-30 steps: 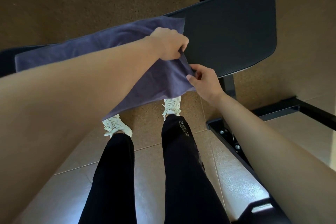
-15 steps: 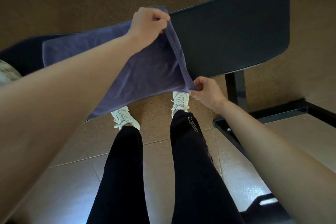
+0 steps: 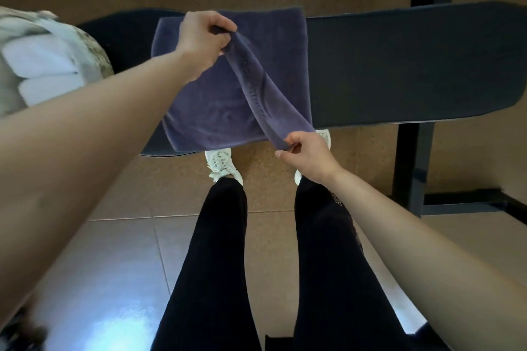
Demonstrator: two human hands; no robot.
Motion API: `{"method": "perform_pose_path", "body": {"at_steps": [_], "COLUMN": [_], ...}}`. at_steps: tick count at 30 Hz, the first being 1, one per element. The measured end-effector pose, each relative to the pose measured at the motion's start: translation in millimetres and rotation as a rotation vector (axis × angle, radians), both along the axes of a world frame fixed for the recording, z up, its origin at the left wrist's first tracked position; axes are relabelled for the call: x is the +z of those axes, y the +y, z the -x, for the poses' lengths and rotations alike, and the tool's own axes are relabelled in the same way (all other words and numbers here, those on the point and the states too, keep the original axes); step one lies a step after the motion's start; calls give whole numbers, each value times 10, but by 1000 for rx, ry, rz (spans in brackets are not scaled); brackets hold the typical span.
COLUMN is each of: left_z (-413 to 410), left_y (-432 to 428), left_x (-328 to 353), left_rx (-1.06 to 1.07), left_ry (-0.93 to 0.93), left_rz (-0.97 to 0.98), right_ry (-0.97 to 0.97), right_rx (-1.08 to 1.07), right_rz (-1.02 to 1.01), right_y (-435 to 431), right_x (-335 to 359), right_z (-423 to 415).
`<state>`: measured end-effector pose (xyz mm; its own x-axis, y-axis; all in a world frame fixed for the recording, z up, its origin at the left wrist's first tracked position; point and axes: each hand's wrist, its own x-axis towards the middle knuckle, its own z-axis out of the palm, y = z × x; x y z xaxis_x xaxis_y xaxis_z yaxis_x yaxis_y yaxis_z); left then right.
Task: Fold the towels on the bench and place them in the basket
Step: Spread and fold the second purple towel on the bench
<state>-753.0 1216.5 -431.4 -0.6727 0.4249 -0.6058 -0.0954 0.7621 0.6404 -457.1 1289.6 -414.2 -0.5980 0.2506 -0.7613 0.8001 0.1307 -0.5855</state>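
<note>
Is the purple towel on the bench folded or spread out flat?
Half folded. The left hand and right hand pinch one end of the towel, lifted over the part lying flat on the bench.

purple towel [image 3: 216, 100] doubled over on black bench [image 3: 399, 65], edge lifted

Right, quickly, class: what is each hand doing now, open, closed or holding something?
Left hand: closed, pinching the far corner of the purple towel.
Right hand: closed, pinching the near corner of the same towel.
</note>
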Motion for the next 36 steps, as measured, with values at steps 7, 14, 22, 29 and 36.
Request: {"method": "perform_pose_path", "body": {"at_steps": [7, 14, 22, 29, 36], "left_z": [493, 821, 1002, 972, 992], "left_y": [-675, -1116, -1325, -1398, -1384], "left_x": [14, -111, -234, -406, -684], "left_rx": [-80, -71, -33, -229, -57], "left_ry": [103, 155, 177, 110, 201], "left_rz": [54, 54, 9, 243, 192], "right_ry": [13, 20, -38, -151, -118], "right_rx": [216, 320, 381, 275, -223], "right_rz": [15, 13, -45, 30, -608], "right_y": [-661, -1245, -1671, -1560, -755], "right_x": [42, -45, -203, -384, -673], "right_z": [620, 1138, 1449, 1478, 1355]}}
